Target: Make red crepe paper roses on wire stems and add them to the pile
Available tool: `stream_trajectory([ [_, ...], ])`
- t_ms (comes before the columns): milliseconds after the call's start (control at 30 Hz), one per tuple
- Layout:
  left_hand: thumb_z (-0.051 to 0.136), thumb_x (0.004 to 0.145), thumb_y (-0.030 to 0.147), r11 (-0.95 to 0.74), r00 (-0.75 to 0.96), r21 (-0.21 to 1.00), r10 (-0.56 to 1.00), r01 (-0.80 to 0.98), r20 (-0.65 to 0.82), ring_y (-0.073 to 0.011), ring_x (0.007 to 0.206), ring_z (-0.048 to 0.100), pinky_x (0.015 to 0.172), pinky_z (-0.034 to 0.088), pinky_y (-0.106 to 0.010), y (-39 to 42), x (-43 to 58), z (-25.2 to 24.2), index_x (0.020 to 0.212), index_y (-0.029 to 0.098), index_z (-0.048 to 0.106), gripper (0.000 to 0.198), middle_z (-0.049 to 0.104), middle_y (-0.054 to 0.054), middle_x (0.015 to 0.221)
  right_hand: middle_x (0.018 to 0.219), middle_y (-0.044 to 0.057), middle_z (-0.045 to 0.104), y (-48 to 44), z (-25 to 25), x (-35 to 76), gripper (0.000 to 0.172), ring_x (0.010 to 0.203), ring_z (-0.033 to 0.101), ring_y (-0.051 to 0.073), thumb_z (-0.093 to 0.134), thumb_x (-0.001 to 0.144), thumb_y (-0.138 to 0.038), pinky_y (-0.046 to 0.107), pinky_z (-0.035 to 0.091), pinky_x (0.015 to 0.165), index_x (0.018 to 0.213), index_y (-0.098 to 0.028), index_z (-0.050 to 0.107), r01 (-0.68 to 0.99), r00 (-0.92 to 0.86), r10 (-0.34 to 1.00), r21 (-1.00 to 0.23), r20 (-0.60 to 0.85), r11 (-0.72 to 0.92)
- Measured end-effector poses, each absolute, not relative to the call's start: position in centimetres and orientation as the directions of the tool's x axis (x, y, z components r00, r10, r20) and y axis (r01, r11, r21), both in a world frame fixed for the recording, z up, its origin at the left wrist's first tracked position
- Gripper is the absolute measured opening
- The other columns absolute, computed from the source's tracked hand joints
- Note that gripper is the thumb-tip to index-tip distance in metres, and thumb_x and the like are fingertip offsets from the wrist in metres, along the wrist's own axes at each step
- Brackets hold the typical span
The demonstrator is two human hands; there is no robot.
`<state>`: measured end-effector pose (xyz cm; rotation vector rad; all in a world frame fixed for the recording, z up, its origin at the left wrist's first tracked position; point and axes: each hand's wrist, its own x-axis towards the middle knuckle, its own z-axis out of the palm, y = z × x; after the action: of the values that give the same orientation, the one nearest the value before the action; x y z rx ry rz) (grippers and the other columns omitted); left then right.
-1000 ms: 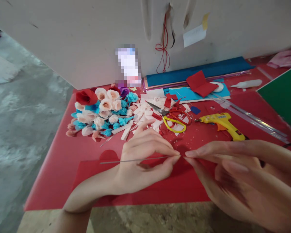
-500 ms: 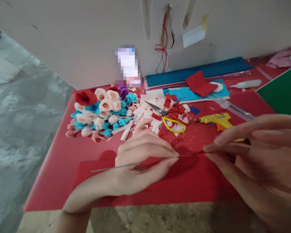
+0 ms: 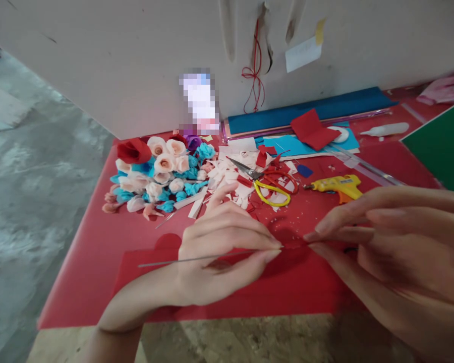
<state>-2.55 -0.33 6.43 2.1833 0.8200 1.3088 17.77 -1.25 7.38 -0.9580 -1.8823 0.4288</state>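
A thin grey wire (image 3: 166,262) is pinched between the thumb and fingers of my left hand (image 3: 221,254), its long end trailing left past the wrist. Close to the wire's tip, my right hand (image 3: 404,252) is closed in a pinch. A thin red strip seems to run between the two pinches, though it blends with the red behind it. Beneath both hands lies a red sheet (image 3: 144,259), with a red rounded piece (image 3: 167,242) at its upper left edge.
Paper flowers (image 3: 157,174) are heaped at the left. Beyond my hands lie paper scraps (image 3: 227,171), scissors (image 3: 274,194) and a yellow glue gun (image 3: 336,185). A blue folded sheet (image 3: 306,111), a glue bottle (image 3: 389,129) and a propped phone (image 3: 200,101) stand farther back.
My right hand has shifted left, bringing its fingertips nearer to my left hand's. The left hand keeps its pinch on the wire and has hardly moved.
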Motion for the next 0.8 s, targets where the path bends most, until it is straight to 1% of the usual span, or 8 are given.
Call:
stream_trajectory([
  [133, 0.065, 0.072, 0.008, -0.71, 0.361, 0.652, 0.701, 0.267, 0.615, -0.0086, 0.063, 0.062, 0.101, 0.04, -0.041, -0.33, -2.42, 6.57, 0.072, 0.012, 0.063, 0.005, 0.069, -0.001, 0.069, 0.102, -0.002, 0.05, -1.6, 7.14, 17.68, 0.06, 0.078, 0.057, 0.009, 0.066, 0.065, 0.001, 0.019, 0.059, 0.06, 0.109, -0.036, 0.049, 0.368, -0.154, 0.822, -0.74, 0.549, 0.563],
  [233, 0.065, 0.072, 0.008, -0.702, 0.351, 0.659, 0.709, 0.269, 0.612, -0.0082, 0.062, 0.062, 0.085, 0.051, -0.033, -0.35, -2.3, 6.61, 0.071, 0.013, 0.062, 0.006, 0.069, -0.001, 0.067, 0.105, -0.003, 0.047, -1.72, 7.23, 17.33, 0.066, 0.077, 0.057, 0.009, 0.065, 0.065, 0.004, 0.019, 0.059, 0.058, 0.108, -0.044, 0.052, 0.295, -0.113, 0.859, -0.808, 0.5, 0.509],
  [333, 0.064, 0.072, 0.007, -0.7, 0.358, 0.666, 0.71, 0.258, 0.607, -0.008, 0.061, 0.062, 0.069, 0.054, -0.025, -0.38, -2.25, 6.6, 0.072, 0.013, 0.062, 0.006, 0.069, -0.001, 0.067, 0.099, -0.003, 0.048, -1.67, 7.44, 17.02, 0.062, 0.077, 0.056, 0.011, 0.064, 0.067, 0.002, 0.019, 0.058, 0.054, 0.104, -0.048, 0.055, 0.268, -0.102, 0.878, -0.837, 0.468, 0.477],
  [433, 0.064, 0.071, 0.006, -0.696, 0.355, 0.672, 0.713, 0.253, 0.605, -0.0086, 0.061, 0.062, 0.066, 0.053, -0.025, -0.39, -2.27, 6.59, 0.072, 0.013, 0.062, 0.007, 0.069, -0.001, 0.067, 0.097, -0.004, 0.048, -1.77, 7.35, 17.08, 0.062, 0.071, 0.054, 0.01, 0.064, 0.068, 0.002, 0.02, 0.058, 0.057, 0.105, -0.048, 0.056, 0.242, -0.023, 0.894, -0.866, 0.447, 0.439],
  [533, 0.064, 0.071, 0.006, -0.691, 0.361, 0.678, 0.717, 0.25, 0.597, -0.0091, 0.061, 0.062, 0.065, 0.053, -0.025, -0.39, -2.31, 6.52, 0.072, 0.013, 0.062, 0.007, 0.069, -0.002, 0.067, 0.104, -0.003, 0.045, -2.02, 7.07, 17.45, 0.064, 0.07, 0.053, 0.011, 0.066, 0.065, 0.002, 0.022, 0.059, 0.061, 0.108, -0.044, 0.056, 0.215, 0.09, 0.914, -0.904, 0.396, 0.371],
  [600, 0.064, 0.071, 0.006, -0.691, 0.357, 0.681, 0.716, 0.242, 0.6, -0.0091, 0.062, 0.062, 0.067, 0.053, -0.025, -0.39, -2.35, 6.45, 0.073, 0.013, 0.062, 0.007, 0.069, -0.002, 0.067, 0.105, -0.002, 0.044, -2.08, 7.05, 17.63, 0.063, 0.071, 0.053, 0.011, 0.068, 0.063, 0.002, 0.022, 0.059, 0.061, 0.107, -0.041, 0.057, 0.213, 0.089, 0.914, -0.904, 0.395, 0.37],
  [667, 0.065, 0.071, 0.006, -0.689, 0.348, 0.683, 0.719, 0.242, 0.602, -0.0089, 0.061, 0.062, 0.077, 0.053, -0.029, -0.4, -2.41, 6.38, 0.073, 0.013, 0.062, 0.007, 0.068, -0.002, 0.067, 0.101, 0.0, 0.046, -1.98, 7.21, 17.61, 0.06, 0.072, 0.054, 0.011, 0.067, 0.063, 0.002, 0.021, 0.059, 0.059, 0.107, -0.038, 0.057, 0.206, 0.041, 0.916, -0.901, 0.399, 0.383],
  [800, 0.065, 0.071, 0.008, -0.68, 0.366, 0.685, 0.727, 0.263, 0.581, -0.0094, 0.063, 0.062, 0.102, 0.039, -0.041, -0.45, -2.49, 6.37, 0.074, 0.014, 0.063, 0.007, 0.068, 0.0, 0.068, 0.102, 0.006, 0.049, -1.52, 7.67, 17.08, 0.046, 0.072, 0.058, 0.015, 0.061, 0.066, 0.001, 0.027, 0.06, 0.057, 0.105, -0.024, 0.057, 0.128, -0.027, 0.945, -0.936, 0.327, 0.328],
])
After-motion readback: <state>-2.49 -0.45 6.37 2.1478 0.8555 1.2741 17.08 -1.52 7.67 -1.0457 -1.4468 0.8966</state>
